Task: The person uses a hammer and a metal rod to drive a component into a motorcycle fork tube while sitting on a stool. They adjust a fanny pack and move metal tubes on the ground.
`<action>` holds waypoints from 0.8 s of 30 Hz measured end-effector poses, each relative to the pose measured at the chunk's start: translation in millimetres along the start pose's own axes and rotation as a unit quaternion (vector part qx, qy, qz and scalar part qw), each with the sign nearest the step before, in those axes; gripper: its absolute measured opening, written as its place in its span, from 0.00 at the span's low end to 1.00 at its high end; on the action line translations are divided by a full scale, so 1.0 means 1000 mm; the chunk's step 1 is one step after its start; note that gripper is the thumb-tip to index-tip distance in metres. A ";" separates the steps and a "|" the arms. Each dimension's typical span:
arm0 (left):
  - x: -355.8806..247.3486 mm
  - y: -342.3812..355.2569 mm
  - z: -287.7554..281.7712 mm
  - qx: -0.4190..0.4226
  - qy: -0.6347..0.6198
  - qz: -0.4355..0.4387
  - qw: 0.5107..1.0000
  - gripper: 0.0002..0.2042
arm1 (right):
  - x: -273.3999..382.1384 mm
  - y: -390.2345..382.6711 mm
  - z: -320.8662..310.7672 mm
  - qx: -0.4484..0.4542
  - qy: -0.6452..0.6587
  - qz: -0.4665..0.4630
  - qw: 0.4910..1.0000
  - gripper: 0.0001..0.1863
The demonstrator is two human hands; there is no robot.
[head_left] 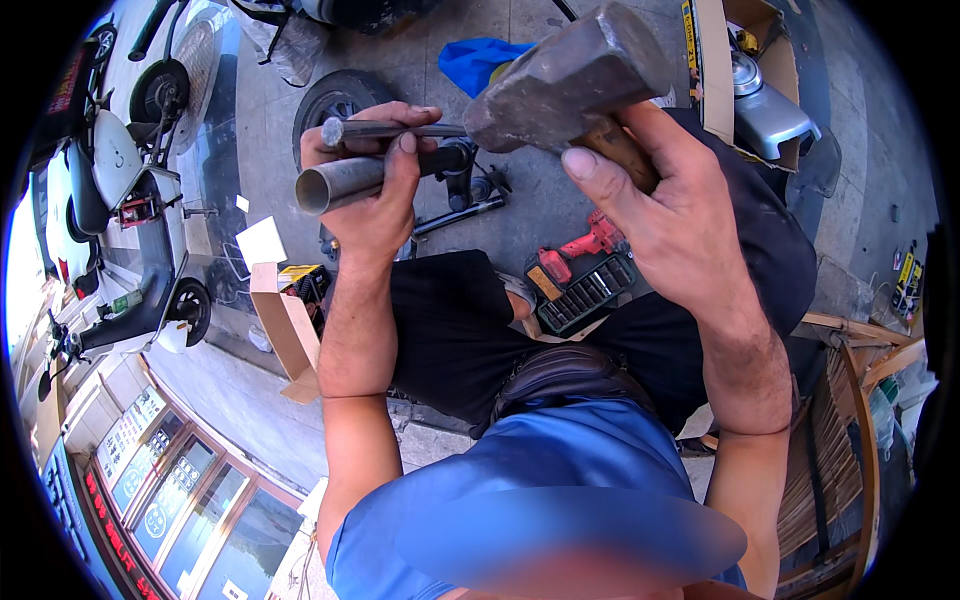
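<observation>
My left hand (pixel 372 215) is closed around a grey metal tube (pixel 338 187) whose open end faces me. The same hand pinches a steel punch-like rod (pixel 375 129) above the tube, its thick end to the left and its thin end at the hammer's head. Whether the tube joins the dark metal parts (pixel 462 180) behind it I cannot tell. In my right hand (pixel 680 215) is a heavy hammer (pixel 575 80) with a worn steel head, gripped by its wooden handle close to the head. The hammer hides part of the ground behind.
Between my legs lie a red cordless power tool (pixel 585 245) and a socket set (pixel 585 296). Beyond my left hand is a wheel (pixel 345 95). Cardboard boxes (pixel 288 330) stand on both sides. Scooters (pixel 140 200) are parked at left; a blue cloth or bag (pixel 475 65) lies ahead.
</observation>
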State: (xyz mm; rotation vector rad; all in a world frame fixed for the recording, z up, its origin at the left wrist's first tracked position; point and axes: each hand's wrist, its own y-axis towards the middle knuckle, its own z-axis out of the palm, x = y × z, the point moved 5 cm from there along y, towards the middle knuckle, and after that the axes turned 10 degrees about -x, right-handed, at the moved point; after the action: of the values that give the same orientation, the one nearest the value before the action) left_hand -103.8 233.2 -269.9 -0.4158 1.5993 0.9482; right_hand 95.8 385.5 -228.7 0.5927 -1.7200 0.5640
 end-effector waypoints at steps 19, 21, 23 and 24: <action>-0.013 -0.003 0.017 -0.063 0.060 0.013 0.996 0.14 | 0.034 0.015 0.032 0.025 -0.056 -0.097 0.993 0.32; -0.011 -0.003 0.010 -0.052 0.109 0.047 0.992 0.16 | 0.055 0.024 0.041 0.050 -0.036 -0.118 0.991 0.32; -0.015 -0.003 0.004 -0.038 0.190 0.076 0.978 0.17 | 0.071 0.036 0.051 0.067 -0.005 -0.097 0.993 0.32; -0.018 -0.005 0.004 -0.045 0.194 0.045 0.979 0.19 | 0.067 0.041 0.060 0.062 0.008 -0.075 0.995 0.32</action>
State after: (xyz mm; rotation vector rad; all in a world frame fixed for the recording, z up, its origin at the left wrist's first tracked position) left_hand -92.8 229.0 -254.9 -0.6246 1.9441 1.0585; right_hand 12.0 371.9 -178.8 0.7968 -1.6181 0.5707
